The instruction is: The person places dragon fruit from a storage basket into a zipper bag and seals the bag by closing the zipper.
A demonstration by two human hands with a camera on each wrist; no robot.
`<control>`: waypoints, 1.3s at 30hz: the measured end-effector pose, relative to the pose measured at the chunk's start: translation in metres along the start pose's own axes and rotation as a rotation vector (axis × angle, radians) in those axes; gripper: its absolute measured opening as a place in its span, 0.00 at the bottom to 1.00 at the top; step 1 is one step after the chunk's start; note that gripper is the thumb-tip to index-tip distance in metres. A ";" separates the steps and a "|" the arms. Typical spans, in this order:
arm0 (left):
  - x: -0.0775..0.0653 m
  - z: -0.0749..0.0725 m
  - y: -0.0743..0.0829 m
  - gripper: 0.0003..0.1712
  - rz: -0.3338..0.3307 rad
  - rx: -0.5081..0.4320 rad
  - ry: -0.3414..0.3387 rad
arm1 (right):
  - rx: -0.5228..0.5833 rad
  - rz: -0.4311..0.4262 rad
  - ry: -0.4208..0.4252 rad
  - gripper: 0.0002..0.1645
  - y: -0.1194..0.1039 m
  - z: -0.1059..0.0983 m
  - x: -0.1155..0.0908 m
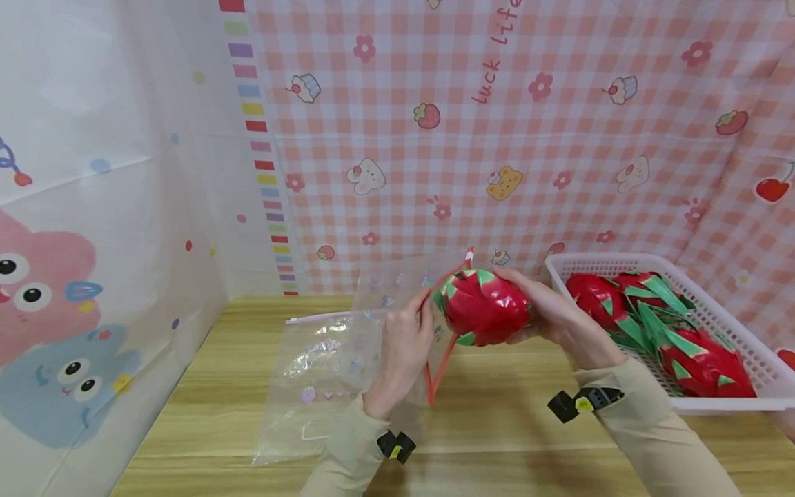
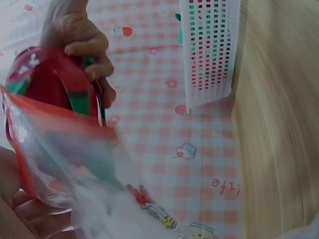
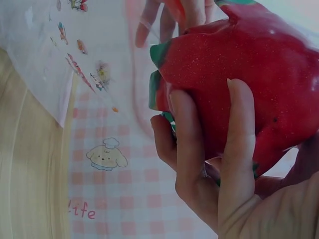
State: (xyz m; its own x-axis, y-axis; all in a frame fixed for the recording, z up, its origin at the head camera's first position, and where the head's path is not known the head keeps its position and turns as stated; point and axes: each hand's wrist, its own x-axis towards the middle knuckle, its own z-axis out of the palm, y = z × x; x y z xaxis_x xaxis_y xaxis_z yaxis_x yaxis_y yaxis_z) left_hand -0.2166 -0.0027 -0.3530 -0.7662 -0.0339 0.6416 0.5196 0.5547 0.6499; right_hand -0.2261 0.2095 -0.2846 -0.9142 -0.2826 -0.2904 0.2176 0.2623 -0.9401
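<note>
My right hand [image 1: 553, 314] grips a red artificial dragon fruit [image 1: 487, 307] with green-tipped scales, its fingers curled round the fruit in the right wrist view. The fruit's leafy end is at the mouth of a clear zip bag with a red zip edge [image 2: 60, 117]. My left hand [image 1: 406, 342] pinches the bag's rim beside the fruit. Printed figures show on the bag's film [image 3: 94, 74]. In the left wrist view the bag's red edge crosses in front of the fruit [image 2: 42, 74]. How far the fruit reaches inside I cannot tell.
Another clear zip bag [image 1: 310, 386] with a pale zip lies flat on the wooden table [image 1: 205, 414] at left. To the right stands a white perforated basket [image 1: 733, 324] holding several red dragon fruits [image 1: 708, 366]. A pink checked cloth [image 1: 397, 152] hangs behind the table.
</note>
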 end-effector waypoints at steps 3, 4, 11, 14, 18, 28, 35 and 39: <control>0.002 -0.001 -0.002 0.15 0.001 -0.002 0.008 | 0.005 -0.002 -0.009 0.47 -0.001 -0.002 0.000; 0.002 -0.001 -0.002 0.15 -0.005 -0.006 0.010 | 0.007 -0.004 -0.014 0.47 0.000 -0.002 0.000; 0.003 -0.002 0.002 0.15 -0.024 -0.070 0.023 | 0.046 0.003 -0.006 0.48 0.007 0.012 0.001; 0.004 -0.004 0.006 0.16 -0.053 -0.102 0.018 | -0.003 -0.031 0.044 0.46 0.010 0.022 0.001; 0.005 -0.008 0.012 0.16 -0.098 -0.129 -0.002 | -0.117 -0.091 0.137 0.42 0.012 0.035 0.002; 0.003 -0.014 0.020 0.18 -0.117 -0.091 -0.055 | -0.349 -0.165 0.323 0.36 0.014 0.054 0.007; 0.000 -0.020 0.029 0.15 -0.010 -0.050 -0.033 | -0.592 -0.263 0.450 0.33 0.017 0.062 0.008; -0.001 -0.020 0.031 0.15 0.031 0.002 -0.021 | -0.637 -0.308 0.484 0.36 0.020 0.067 0.007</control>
State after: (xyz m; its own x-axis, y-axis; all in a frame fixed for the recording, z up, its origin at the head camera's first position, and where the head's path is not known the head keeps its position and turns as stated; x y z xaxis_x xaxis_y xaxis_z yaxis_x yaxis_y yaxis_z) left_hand -0.1920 -0.0023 -0.3254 -0.7577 0.0010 0.6526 0.5425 0.5568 0.6290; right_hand -0.2054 0.1511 -0.3170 -0.9777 -0.0394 0.2063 -0.1658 0.7478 -0.6429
